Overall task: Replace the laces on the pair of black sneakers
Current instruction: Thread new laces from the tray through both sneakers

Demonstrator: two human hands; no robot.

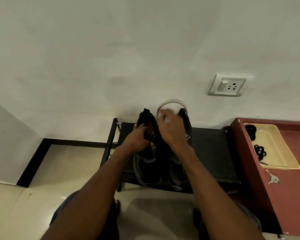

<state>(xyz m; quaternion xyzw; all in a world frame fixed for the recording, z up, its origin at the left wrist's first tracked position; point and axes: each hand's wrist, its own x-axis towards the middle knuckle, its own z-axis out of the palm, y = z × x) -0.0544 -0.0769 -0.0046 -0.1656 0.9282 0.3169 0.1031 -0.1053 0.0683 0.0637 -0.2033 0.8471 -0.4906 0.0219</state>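
Two black sneakers (163, 163) sit on black rack (213, 153), toes toward person. Left hand (137, 138) grips left sneaker's tongue. Right hand (170, 129) pinches blurred lace (171, 102). Spare black laces (260, 151) in cream tray (282, 153).

A motion-blurred pale lace (171, 103) arcs above the right hand (170, 129), whose fingertips smear out of focus; that hand and forearm cover most of the right sneaker (186, 122), while the maroon cabinet (267, 196) runs off the frame's right edge
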